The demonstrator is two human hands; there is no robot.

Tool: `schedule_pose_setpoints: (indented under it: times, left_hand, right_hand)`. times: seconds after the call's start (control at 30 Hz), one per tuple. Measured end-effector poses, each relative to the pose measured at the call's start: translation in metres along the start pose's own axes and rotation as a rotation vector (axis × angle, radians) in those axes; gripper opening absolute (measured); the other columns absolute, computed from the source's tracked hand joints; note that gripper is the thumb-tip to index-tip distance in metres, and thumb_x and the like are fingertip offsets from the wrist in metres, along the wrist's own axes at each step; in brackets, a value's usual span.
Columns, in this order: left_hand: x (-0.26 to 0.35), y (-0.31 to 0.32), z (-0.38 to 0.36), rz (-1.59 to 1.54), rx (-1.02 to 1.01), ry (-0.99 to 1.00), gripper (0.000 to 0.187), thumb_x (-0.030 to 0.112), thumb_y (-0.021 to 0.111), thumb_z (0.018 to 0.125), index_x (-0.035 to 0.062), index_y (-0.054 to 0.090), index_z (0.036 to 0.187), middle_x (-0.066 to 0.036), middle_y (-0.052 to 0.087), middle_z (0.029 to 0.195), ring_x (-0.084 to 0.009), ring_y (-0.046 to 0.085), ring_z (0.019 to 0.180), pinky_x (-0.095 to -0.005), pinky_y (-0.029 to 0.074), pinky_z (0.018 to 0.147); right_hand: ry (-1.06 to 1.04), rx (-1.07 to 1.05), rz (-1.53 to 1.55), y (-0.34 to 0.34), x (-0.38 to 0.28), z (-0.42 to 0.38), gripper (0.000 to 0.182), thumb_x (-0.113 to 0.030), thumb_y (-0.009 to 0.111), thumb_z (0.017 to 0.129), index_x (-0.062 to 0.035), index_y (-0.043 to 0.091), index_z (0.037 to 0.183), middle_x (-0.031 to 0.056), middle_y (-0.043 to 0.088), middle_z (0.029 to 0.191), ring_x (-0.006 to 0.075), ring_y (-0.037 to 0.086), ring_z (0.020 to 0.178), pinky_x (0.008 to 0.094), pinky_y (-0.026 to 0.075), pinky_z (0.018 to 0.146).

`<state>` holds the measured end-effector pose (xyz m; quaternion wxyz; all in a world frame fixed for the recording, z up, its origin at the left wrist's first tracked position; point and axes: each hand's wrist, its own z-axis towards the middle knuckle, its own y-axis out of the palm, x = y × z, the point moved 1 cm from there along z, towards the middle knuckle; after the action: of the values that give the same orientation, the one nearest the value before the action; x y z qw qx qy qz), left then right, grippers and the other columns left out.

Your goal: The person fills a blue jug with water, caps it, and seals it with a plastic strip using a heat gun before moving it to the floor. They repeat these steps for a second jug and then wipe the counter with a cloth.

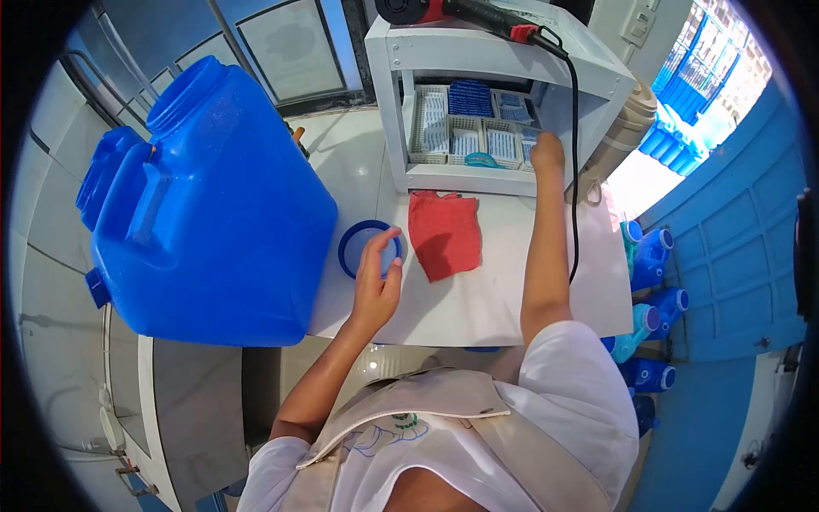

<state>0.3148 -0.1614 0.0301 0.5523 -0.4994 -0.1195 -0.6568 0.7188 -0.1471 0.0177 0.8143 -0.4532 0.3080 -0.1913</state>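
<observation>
My left hand (375, 286) is over the white counter, its fingers stretched out and the thumb apart. In this view the fingers overlap the right side of a round blue-rimmed lid (345, 253) lying on the counter. Just right of it lies a folded red cloth (445, 236). My right hand (548, 155) reaches into the white shelf unit (469, 180), at the right end of small white baskets (465, 141) filled with white packets or labels. Its fingers are curled in, and I cannot tell what they hold. A teal curved object (483, 160) sits at the baskets' front.
A large blue jerrycan (226, 205) with an uncapped wide mouth stands on the left. On top of the shelf unit rests a black and red heat gun (478, 15), its cord (575, 171) hanging near my right forearm. Several blue containers (653, 256) stand along the right.
</observation>
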Motion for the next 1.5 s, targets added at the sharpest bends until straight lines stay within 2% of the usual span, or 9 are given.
schedule_pose_setpoints:
  times: [0.47,0.73,0.87,0.93,1.07,1.3,1.4,1.47,1.5]
  left_hand:
    - [-0.007,0.011,0.001,-0.196,-0.120,-0.152,0.032,0.001,0.043,0.086,-0.0007,0.047,0.118,-0.013,0.054,0.117,-0.0205,0.050,0.111,-0.0316,0.036,0.096]
    - [0.002,0.019,0.026,-0.229,-0.096,-0.078,0.028,0.003,0.047,0.085,0.0003,0.052,0.112,-0.014,0.056,0.111,-0.0241,0.054,0.105,-0.0314,0.041,0.090]
    - [0.027,0.024,0.032,-0.274,-0.098,-0.043,0.028,0.001,0.048,0.084,-0.0003,0.052,0.112,-0.013,0.057,0.110,-0.0236,0.055,0.104,-0.0306,0.042,0.089]
    - [0.028,0.023,0.027,-0.275,-0.111,-0.039,0.028,0.002,0.048,0.084,-0.0005,0.052,0.112,-0.013,0.057,0.110,-0.0231,0.055,0.104,-0.0304,0.042,0.089]
    - [0.022,0.023,0.012,-0.323,-0.138,-0.112,0.028,0.002,0.048,0.085,-0.0006,0.052,0.112,-0.013,0.058,0.110,-0.0217,0.055,0.104,-0.0300,0.042,0.088]
    - [0.011,0.015,0.002,-0.372,-0.161,-0.145,0.028,0.003,0.047,0.086,-0.0008,0.051,0.113,-0.012,0.058,0.110,-0.0201,0.054,0.105,-0.0299,0.042,0.088]
    - [0.015,0.010,0.004,-0.390,-0.144,-0.150,0.026,0.005,0.048,0.087,-0.0012,0.053,0.112,-0.011,0.059,0.109,-0.0177,0.055,0.101,-0.0284,0.043,0.086]
    - [0.016,0.006,0.006,-0.360,-0.109,-0.181,0.024,0.008,0.049,0.088,-0.0006,0.055,0.109,-0.008,0.060,0.105,-0.0144,0.056,0.094,-0.0268,0.043,0.082]
    - [0.017,0.004,0.009,-0.357,-0.101,-0.181,0.024,0.008,0.049,0.088,-0.0006,0.055,0.109,-0.008,0.060,0.105,-0.0144,0.056,0.094,-0.0268,0.043,0.082]
  right_hand:
    - [0.019,-0.163,-0.036,0.013,0.020,-0.004,0.014,-0.004,0.053,0.076,0.0048,0.062,0.082,0.0265,0.061,0.089,0.0404,0.060,0.088,0.0451,0.049,0.077]
    - [-0.108,0.502,0.016,-0.038,-0.018,-0.019,0.011,0.000,0.054,0.072,0.0036,0.064,0.076,0.0242,0.060,0.075,0.0395,0.060,0.072,0.0437,0.049,0.063]
    - [-0.078,0.396,-0.102,-0.021,-0.017,-0.024,0.012,-0.003,0.055,0.074,0.0026,0.065,0.078,0.0239,0.062,0.079,0.0392,0.061,0.079,0.0418,0.051,0.068]
    - [-0.005,-0.014,-0.168,0.001,-0.004,-0.019,0.017,-0.002,0.051,0.075,0.0011,0.063,0.087,0.0255,0.062,0.089,0.0392,0.061,0.087,0.0448,0.049,0.076]
    - [0.092,-0.149,0.021,0.007,0.016,-0.006,0.023,-0.011,0.068,0.070,0.0017,0.063,0.089,0.0251,0.062,0.092,0.0389,0.061,0.089,0.0426,0.049,0.079]
    - [0.098,-0.042,-0.013,0.013,0.020,-0.006,0.020,-0.014,0.068,0.070,0.0023,0.064,0.081,0.0245,0.062,0.091,0.0379,0.061,0.086,0.0416,0.049,0.076]
    - [-0.017,0.264,-0.007,-0.027,-0.022,-0.036,0.014,-0.012,0.062,0.074,0.0020,0.064,0.078,0.0238,0.063,0.086,0.0371,0.061,0.082,0.0423,0.049,0.071]
    - [-0.046,0.338,0.249,-0.045,-0.049,-0.050,0.018,-0.010,0.053,0.078,0.0003,0.063,0.088,0.0242,0.061,0.087,0.0399,0.060,0.080,0.0463,0.048,0.067]
    - [-0.069,0.238,0.509,-0.056,-0.068,-0.063,0.017,-0.012,0.056,0.079,-0.0002,0.063,0.089,0.0171,0.063,0.079,0.0307,0.061,0.071,0.0373,0.047,0.060]
